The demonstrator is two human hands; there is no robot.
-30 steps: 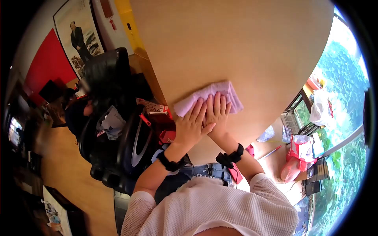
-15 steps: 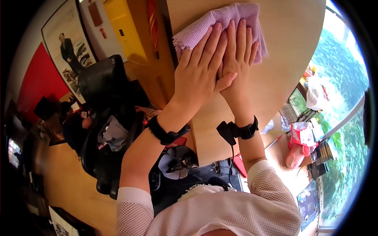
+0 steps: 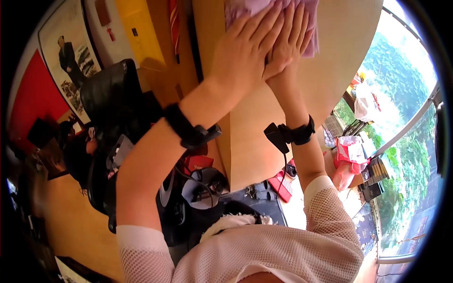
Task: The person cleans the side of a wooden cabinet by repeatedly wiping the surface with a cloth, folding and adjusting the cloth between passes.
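Note:
A pink-purple cloth (image 3: 310, 45) lies on the light wooden table (image 3: 344, 47) at the top of the view, partly cut off by the frame edge. My left hand (image 3: 245, 49) rests flat with its fingers stretched over the cloth, its thumb over the side of my other hand. Just right of it, my right hand (image 3: 288, 45) presses on the cloth too, fingers extended. The two hands touch each other. Neither one grips anything. Black bands are on both wrists.
A black massage chair (image 3: 111, 94) stands left of the table, with a person (image 3: 78, 153) beyond it. Red slippers (image 3: 281, 187) lie on the floor below the table. Right of it are a red and white bag (image 3: 349, 155), boxes (image 3: 375, 172) and a window (image 3: 406, 94).
Both hands and the cloth have moved up and away across the table, to the top of the view. The arms have stretched forward and the camera view has shifted.

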